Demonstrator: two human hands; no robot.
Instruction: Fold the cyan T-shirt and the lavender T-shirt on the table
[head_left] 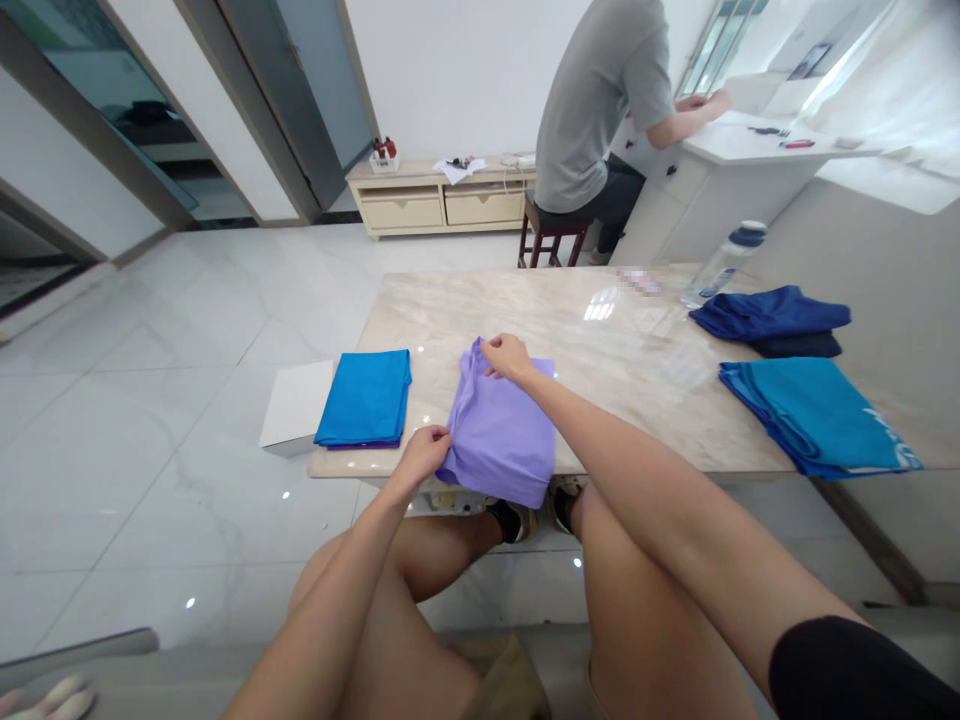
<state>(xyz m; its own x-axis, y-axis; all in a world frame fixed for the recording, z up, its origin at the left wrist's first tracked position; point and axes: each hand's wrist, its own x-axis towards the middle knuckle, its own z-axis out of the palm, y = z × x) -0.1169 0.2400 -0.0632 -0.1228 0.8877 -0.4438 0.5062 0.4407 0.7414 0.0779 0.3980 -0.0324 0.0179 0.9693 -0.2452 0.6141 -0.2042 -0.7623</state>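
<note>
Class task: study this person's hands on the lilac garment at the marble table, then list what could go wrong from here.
The lilac garment, held by the left hand and right hand, overhangs the near edge of the marble table, so it might slide floorward if released. The white flat box seems to jut past the table's end; a stray elbow could knock it off. The water bottle stands beside the dark blue garment, so a tip could wet the clothes if it leaks.

Lilac shirt [499, 425], folded into a rough rectangle, one side bunched, overhanging the near edge of the marble table [570, 325]
</note>
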